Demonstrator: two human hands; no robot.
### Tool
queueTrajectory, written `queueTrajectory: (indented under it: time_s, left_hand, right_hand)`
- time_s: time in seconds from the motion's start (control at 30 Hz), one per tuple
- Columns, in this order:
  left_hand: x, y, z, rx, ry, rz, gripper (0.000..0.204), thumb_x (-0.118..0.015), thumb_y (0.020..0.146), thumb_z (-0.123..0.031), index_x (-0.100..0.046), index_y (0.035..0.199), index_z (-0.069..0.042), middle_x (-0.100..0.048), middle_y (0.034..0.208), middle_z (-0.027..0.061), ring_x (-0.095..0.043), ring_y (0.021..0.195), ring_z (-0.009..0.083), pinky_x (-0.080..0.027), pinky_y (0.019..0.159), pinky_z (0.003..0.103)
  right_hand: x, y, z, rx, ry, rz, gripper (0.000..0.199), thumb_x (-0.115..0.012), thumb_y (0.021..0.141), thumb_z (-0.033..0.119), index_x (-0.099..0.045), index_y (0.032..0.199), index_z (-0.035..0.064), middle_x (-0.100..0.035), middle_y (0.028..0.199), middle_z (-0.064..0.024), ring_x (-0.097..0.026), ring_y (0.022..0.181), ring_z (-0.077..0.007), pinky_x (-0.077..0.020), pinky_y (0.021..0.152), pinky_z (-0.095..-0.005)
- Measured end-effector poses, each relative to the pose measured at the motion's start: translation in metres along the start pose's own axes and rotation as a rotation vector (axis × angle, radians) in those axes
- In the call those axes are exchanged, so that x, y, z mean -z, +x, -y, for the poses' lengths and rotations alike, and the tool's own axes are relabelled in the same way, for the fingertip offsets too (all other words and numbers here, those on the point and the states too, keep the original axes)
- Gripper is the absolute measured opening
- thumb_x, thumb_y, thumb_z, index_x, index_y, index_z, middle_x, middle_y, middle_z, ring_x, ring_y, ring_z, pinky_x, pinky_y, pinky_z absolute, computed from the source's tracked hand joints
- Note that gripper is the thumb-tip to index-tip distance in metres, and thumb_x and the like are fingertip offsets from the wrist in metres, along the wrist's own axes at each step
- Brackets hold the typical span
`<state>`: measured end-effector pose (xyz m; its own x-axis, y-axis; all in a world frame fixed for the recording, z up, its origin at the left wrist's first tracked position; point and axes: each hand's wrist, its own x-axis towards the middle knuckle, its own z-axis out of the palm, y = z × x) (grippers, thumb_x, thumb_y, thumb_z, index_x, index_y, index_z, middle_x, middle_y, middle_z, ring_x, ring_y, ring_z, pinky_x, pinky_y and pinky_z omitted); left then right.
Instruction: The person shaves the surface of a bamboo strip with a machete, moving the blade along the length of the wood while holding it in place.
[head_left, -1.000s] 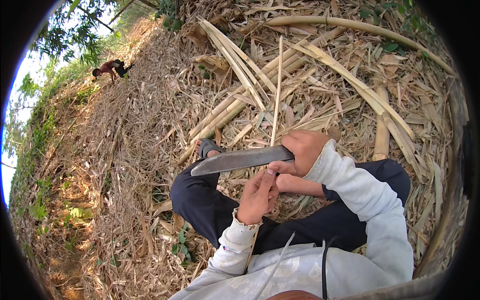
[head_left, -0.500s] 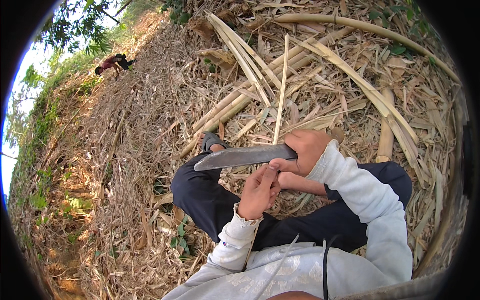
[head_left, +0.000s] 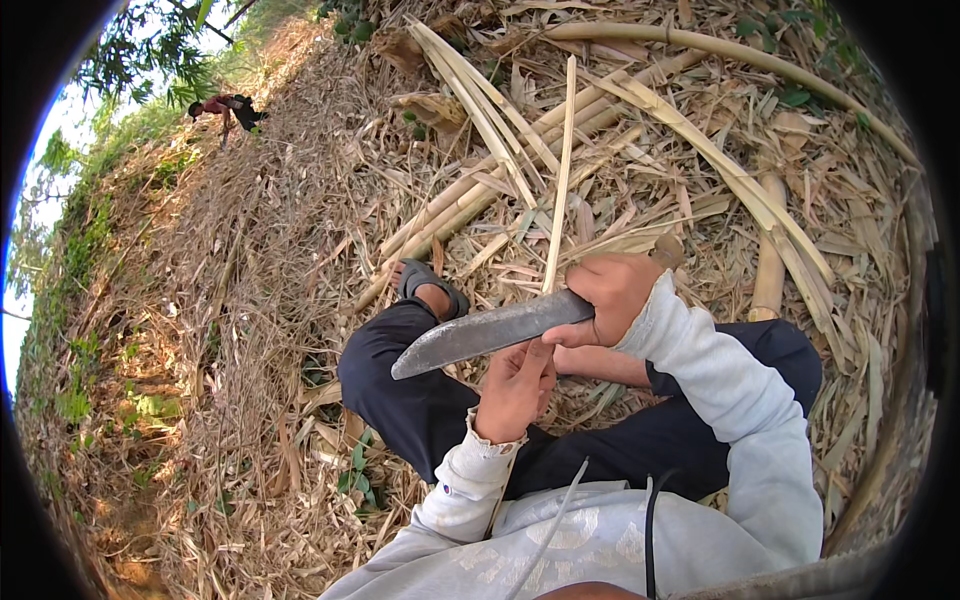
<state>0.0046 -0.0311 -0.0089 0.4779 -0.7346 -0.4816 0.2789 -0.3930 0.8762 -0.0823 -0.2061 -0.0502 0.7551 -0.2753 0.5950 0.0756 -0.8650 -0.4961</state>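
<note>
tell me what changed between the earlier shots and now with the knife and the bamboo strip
Very little. The view tilted a bit, so the thin bamboo strip now stands nearly upright in the picture. The right hand keeps its grip on the big knife, blade pointing to the person's left, and the left hand stays under the blade at the strip's lower end. The person remains seated on the bamboo litter.

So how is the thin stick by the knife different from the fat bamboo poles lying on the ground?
The thin stick is narrow and flat, while the bamboo poles are thick and round. The stick points straight away from the person, its near end at the knife that the right hand holds, with the left hand just under the blade; the poles lie loose among dry leaves. Both are pale, dry yellow.
</note>
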Motion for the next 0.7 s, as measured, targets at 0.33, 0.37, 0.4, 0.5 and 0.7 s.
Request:
queueTrajectory:
  time_s: [0.33,0.37,0.4,0.5,0.7]
  left_hand:
    - [0.001,-0.004,0.0,0.02,-0.035,0.003,0.038,-0.044,0.102,-0.04,-0.048,0.082,-0.008,-0.035,0.05,-0.0028,-0.028,0.034,0.0053,-0.024,0.033,0.021]
    - [-0.002,-0.008,0.002,0.046,-0.034,0.001,0.038,-0.045,0.102,-0.04,-0.048,0.082,-0.008,-0.035,0.05,-0.0027,-0.028,0.034,0.0054,-0.024,0.033,0.021]
    - [-0.003,-0.011,0.003,0.073,-0.033,-0.001,0.038,-0.045,0.102,-0.04,-0.047,0.082,-0.008,-0.035,0.05,-0.0025,-0.028,0.033,0.0055,-0.024,0.033,0.022]
    - [-0.002,-0.011,-0.001,0.086,-0.015,-0.052,0.037,-0.047,0.101,-0.04,-0.048,0.082,-0.008,-0.037,0.05,-0.0022,-0.029,0.033,0.0054,-0.024,0.032,0.021]
    - [0.013,-0.006,0.007,-0.037,0.022,-0.061,0.027,-0.049,0.101,-0.028,-0.054,0.093,-0.003,-0.042,0.053,0.0,-0.032,0.034,0.0064,-0.027,0.032,0.021]
  right_hand:
    - [0.006,0.006,-0.036,-0.214,-0.14,-0.072,0.067,-0.06,0.078,0.069,-0.055,0.061,0.0052,-0.058,0.06,-0.0118,-0.062,0.056,-0.0301,-0.0499,0.05,-0.0398]
    - [0.016,0.009,-0.052,-0.339,-0.134,-0.054,0.067,-0.059,0.08,0.069,-0.055,0.061,0.0052,-0.058,0.06,-0.0117,-0.062,0.056,-0.0302,-0.0497,0.05,-0.04]
    - [0.022,0.009,-0.06,-0.464,-0.128,-0.035,0.067,-0.057,0.082,0.068,-0.054,0.061,0.0052,-0.058,0.06,-0.0116,-0.062,0.056,-0.0303,-0.0495,0.05,-0.0402]
    - [0.011,0.006,-0.034,-0.266,-0.107,0.01,0.066,-0.056,0.084,0.067,-0.056,0.064,0.0042,-0.059,0.061,-0.0115,-0.061,0.055,-0.0308,-0.0494,0.05,-0.0405]
    - [-0.003,-0.001,0.023,-0.109,0.005,0.104,0.063,-0.064,0.078,0.065,-0.058,0.068,0.0025,-0.058,0.064,-0.0134,-0.063,0.058,-0.0322,-0.0507,0.052,-0.0393]
